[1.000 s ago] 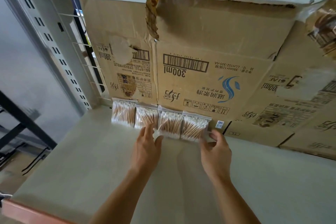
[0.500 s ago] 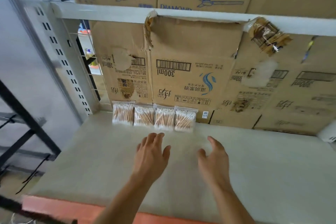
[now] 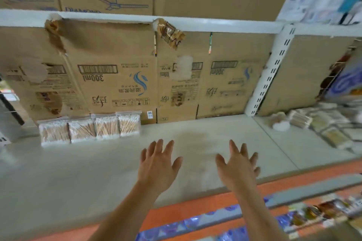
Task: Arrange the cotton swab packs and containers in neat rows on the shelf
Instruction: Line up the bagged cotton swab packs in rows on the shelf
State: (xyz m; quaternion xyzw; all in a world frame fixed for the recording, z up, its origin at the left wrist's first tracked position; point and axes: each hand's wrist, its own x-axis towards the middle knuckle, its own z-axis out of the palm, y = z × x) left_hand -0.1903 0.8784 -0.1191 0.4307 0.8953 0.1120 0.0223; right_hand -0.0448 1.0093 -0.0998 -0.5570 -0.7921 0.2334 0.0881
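Several clear packs of wooden cotton swabs (image 3: 90,129) stand upright in one row at the back left of the pale shelf (image 3: 58,172), leaning on the cardboard backing. My left hand (image 3: 158,164) and my right hand (image 3: 237,166) hover over the shelf's middle, fingers spread, holding nothing, well to the right of the row. A blurred heap of more swab packs and containers (image 3: 321,123) lies on the neighbouring shelf section at the right.
Flattened cardboard boxes (image 3: 121,76) line the back wall. A white slotted upright (image 3: 270,76) divides the two shelf sections. The shelf's front edge is orange (image 3: 195,209), with colourful goods on a lower shelf (image 3: 293,219) below. Boxes printed with fans sit above.
Both hands have let go of the swab packs and drawn back from the row. The view has swung right, bringing the heap on the right section into sight.
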